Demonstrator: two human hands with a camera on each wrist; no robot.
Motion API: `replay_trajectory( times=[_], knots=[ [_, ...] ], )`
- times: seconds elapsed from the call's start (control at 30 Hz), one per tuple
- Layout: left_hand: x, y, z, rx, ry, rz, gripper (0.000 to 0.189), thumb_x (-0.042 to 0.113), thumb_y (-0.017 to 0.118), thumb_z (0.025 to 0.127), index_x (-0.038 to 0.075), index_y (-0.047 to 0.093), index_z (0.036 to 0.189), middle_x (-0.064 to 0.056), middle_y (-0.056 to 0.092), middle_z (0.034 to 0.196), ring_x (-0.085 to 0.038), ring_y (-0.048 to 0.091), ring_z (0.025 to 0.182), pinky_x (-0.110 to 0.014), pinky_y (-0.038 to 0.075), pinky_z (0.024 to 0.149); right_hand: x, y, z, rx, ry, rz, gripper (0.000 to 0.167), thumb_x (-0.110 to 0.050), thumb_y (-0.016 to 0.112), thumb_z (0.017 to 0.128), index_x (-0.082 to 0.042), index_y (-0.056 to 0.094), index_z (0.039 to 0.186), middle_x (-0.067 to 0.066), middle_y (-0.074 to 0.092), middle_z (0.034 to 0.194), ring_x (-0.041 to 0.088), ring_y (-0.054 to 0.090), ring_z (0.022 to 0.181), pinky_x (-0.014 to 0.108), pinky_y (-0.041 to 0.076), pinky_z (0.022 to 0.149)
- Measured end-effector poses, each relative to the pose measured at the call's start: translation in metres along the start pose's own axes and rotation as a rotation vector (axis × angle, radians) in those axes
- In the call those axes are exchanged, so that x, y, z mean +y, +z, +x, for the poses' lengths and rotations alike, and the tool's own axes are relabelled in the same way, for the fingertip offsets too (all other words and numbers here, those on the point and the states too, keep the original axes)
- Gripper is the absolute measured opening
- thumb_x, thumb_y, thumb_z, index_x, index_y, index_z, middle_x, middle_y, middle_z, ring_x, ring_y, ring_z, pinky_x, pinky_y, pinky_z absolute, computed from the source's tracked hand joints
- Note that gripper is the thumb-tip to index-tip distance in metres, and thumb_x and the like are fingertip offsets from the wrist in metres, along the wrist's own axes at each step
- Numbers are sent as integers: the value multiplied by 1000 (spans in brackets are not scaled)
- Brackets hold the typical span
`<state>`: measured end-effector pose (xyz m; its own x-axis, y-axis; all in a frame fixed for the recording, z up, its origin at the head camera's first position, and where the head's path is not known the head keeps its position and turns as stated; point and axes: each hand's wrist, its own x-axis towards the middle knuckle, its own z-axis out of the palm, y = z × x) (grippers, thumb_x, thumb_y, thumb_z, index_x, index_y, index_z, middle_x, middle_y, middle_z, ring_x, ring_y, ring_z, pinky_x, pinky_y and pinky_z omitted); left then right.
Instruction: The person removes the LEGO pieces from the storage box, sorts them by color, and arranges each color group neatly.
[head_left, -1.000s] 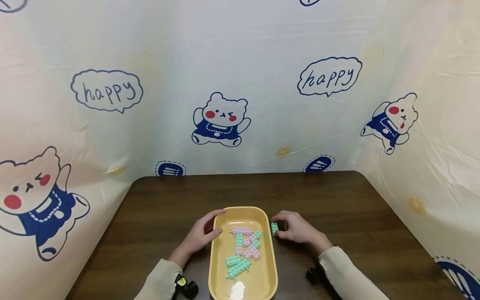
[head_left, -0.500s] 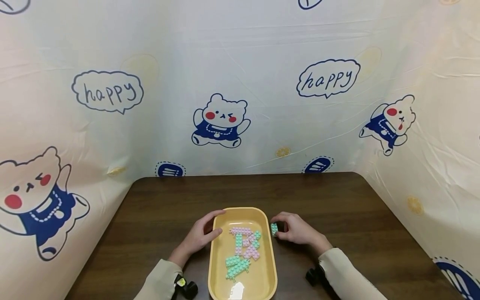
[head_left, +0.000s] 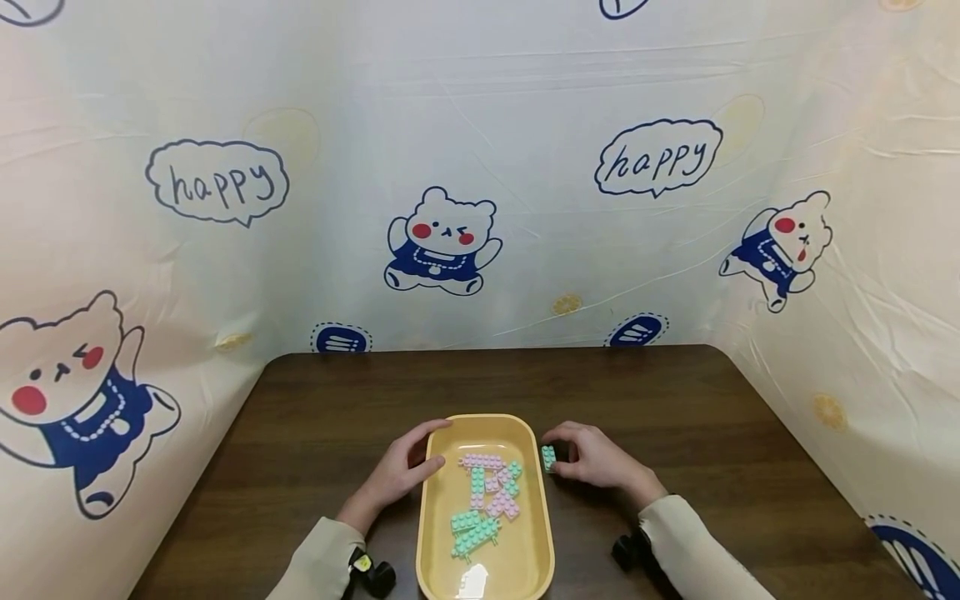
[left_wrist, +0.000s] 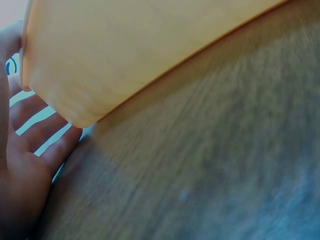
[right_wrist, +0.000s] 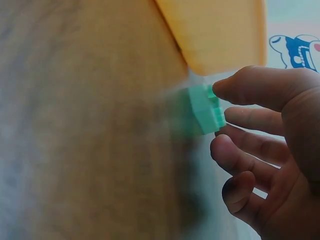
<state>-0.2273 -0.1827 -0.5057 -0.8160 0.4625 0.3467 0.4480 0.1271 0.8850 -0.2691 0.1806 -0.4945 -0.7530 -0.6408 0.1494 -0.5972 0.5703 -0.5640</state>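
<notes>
A yellow tray (head_left: 427, 533) lies on the table with pink and mint-green building blocks (head_left: 483, 500) inside, most of them near its middle. My left hand (head_left: 401, 471) rests against its far left side, thumb at the rim; in the left wrist view the fingers (left_wrist: 37, 125) are spread and fairly straight beside the tray's corner. To the right of the tray, my right hand (head_left: 596, 457) pinches a mint-green building block (head_left: 549, 457) between thumb and index finger. In the right wrist view this studded block (right_wrist: 204, 110) is close to the table, its contact with the surface blurred.
A dark wooden table (head_left: 337, 392) extends around the tray on all sides. Behind and beside it hangs a pale printed curtain (head_left: 525, 250) with bears and "happy" bubbles. Black wrist devices (head_left: 381, 579) sit on both wrists.
</notes>
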Motion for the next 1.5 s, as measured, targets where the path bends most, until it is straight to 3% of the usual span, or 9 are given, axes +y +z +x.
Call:
replay_trajectory(
  times=[0.23, 0.37, 0.57, 0.63, 0.83, 1.1, 1.3, 1.5],
  knots=[
    [-22, 1, 0, 23, -23, -3, 54, -3, 59, 93, 2, 41, 143, -26, 47, 140, -44, 60, 110, -23, 53, 88, -7, -14, 5, 63, -35, -17, 36, -19, 74, 86, -10, 65, 120, 3, 65, 109, 1, 52, 62, 21, 50, 55],
    [-26, 1, -1, 17, -4, -9, 53, 0, 60, 93, 5, 42, 143, -23, 48, 140, -40, 61, 111, -24, 54, 87, -20, -21, 10, 102, -75, -2, 34, -20, 72, 88, -10, 65, 120, -1, 65, 109, 3, 53, 64, 21, 50, 57],
    [-2, 0, 1, 4, -12, -21, 53, -3, 58, 93, -4, 40, 143, -30, 46, 139, -47, 58, 110, -23, 54, 85, -50, -26, 20, 127, -178, 33, 33, -19, 73, 88, -9, 66, 119, 4, 67, 106, 1, 50, 59, 20, 48, 53],
    [7, -1, 1, 0, -25, -20, 53, -4, 58, 93, -7, 39, 142, -33, 45, 138, -50, 57, 108, -23, 54, 85, -59, -26, 24, 116, -218, 42, 33, -19, 73, 88, -9, 66, 118, 6, 67, 103, 1, 50, 58, 20, 47, 52],
    [6, -1, 2, 1, -40, -11, 52, -2, 59, 93, -6, 40, 142, -32, 47, 137, -48, 59, 108, -23, 55, 84, -78, -15, 35, 49, -261, 38, 31, -20, 73, 87, -10, 66, 116, 6, 67, 96, -1, 48, 58, 17, 45, 50],
    [4, -1, 1, -7, -39, -9, 52, -2, 58, 94, -7, 39, 142, -32, 45, 139, -48, 57, 111, -23, 54, 85, -98, 8, 49, -79, -276, -79, 30, -20, 70, 88, -8, 67, 116, 7, 69, 105, 5, 52, 59, 13, 43, 54],
    [5, -1, 0, 0, -32, 5, 52, -2, 59, 93, -7, 40, 141, -31, 45, 140, -47, 56, 114, -21, 52, 87, -102, 22, 59, -126, -251, -192, 27, -17, 69, 84, -8, 70, 110, 5, 70, 101, 15, 63, 77, 13, 47, 66],
    [7, -1, 0, 0, -29, -6, 52, -3, 58, 93, -7, 40, 141, -31, 45, 140, -49, 55, 115, -21, 52, 88, -105, 33, 61, -122, -207, -282, 26, -19, 72, 79, -12, 73, 104, 0, 69, 94, 4, 56, 75, 15, 48, 66]
  ],
)
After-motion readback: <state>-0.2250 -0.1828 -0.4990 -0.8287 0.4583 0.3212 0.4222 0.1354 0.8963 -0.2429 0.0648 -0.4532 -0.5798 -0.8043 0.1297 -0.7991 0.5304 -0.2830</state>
